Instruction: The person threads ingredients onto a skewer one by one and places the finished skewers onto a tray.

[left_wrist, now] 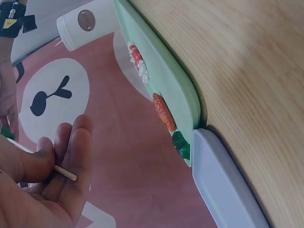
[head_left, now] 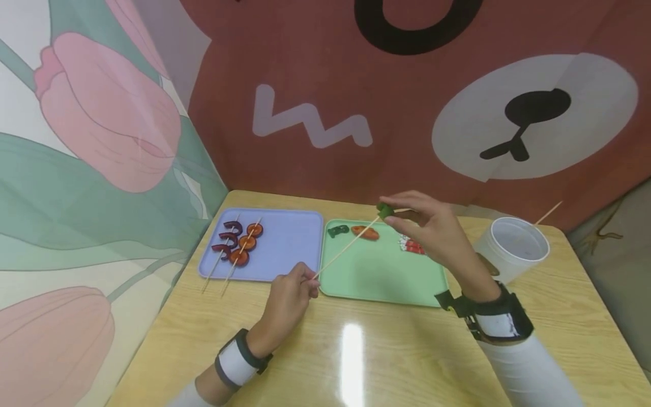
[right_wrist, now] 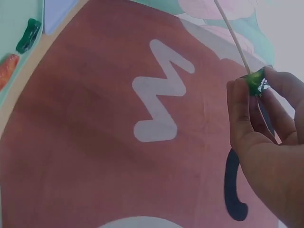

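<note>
1. Stick (head_left: 347,247) — held over the green tray (head_left: 376,282), slanting from near left to far right. Expect it to be light and stiff, but easily snapped; take hold close to the near end.
2. Left hand (head_left: 291,291): thumb and fingers pinch the stick near its near end.
3. Right hand (head_left: 427,226): thumb and fingertips grip the green piece (head_left: 386,211) at the stick's far end. Cannot tell whether it is pierced.
4. Green piece: glossy — probably light, perhaps slippery. Hold by its sides.
5. Tub (head_left: 508,261), right: dark oval label (left_wrist: 87,20), no legible writing.
</note>
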Tool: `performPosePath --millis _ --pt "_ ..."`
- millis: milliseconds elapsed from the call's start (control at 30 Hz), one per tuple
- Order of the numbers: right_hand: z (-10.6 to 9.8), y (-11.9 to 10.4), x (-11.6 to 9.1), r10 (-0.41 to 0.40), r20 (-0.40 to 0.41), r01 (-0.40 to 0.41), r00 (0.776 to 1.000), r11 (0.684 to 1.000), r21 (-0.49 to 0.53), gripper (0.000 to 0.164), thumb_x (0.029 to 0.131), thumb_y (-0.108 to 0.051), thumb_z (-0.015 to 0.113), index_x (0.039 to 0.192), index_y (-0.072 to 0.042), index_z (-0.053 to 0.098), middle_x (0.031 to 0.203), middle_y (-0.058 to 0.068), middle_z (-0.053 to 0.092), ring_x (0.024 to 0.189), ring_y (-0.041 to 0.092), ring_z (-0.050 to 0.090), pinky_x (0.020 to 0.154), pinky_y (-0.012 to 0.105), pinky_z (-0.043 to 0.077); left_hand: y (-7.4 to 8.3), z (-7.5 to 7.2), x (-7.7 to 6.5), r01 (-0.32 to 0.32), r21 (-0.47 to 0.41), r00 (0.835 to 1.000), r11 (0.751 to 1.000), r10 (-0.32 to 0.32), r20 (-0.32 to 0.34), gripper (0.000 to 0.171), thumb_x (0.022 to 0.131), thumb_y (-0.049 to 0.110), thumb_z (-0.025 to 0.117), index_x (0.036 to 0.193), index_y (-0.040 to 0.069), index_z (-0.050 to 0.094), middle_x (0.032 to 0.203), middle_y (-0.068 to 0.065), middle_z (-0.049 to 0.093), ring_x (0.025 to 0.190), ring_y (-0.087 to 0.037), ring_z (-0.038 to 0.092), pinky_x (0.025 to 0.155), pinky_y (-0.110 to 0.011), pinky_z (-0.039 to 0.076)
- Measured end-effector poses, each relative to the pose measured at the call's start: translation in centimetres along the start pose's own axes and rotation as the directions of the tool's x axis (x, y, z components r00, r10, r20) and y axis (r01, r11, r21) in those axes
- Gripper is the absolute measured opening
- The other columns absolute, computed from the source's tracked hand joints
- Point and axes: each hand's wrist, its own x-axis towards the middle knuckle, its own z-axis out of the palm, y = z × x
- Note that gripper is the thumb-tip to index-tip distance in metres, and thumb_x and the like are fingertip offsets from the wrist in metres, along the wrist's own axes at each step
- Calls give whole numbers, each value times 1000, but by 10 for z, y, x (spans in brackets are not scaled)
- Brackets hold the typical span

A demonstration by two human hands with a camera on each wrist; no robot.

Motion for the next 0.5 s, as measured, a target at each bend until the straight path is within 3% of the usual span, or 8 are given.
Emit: performPosePath --millis 200,400,500 --pt "0 -3 1 -43 -4 43 999 991 -126 44 88 4 75 130 -8 70 122 5 69 109 -2 66 97 26 58 0 0 0 -1 2 1000 1000 1 -11 11 92 4 72 87 6 63 72 -5 73 63 -10 69 54 -13 53" --pt "2 -1 1 19 44 -10 999 984 -178 42 92 -4 74 133 -13 69 125 4 69 111 4 67 97 17 55 -1 -1 -1 0 6 1000 1000 0 -23 12 91 3 74 86 6 64 70 -4 73 61 -8 68 52 -14 52" --pt "5 -2 -1 60 61 -45 996 975 -218 40 95 -12 73 134 -19 68 128 1 68 108 12 70 83 17 59 0 -1 0 0 -13 1000 1000 0 -16 11 91 3 74 86 5 64 69 -5 73 61 -9 69 53 -14 53"
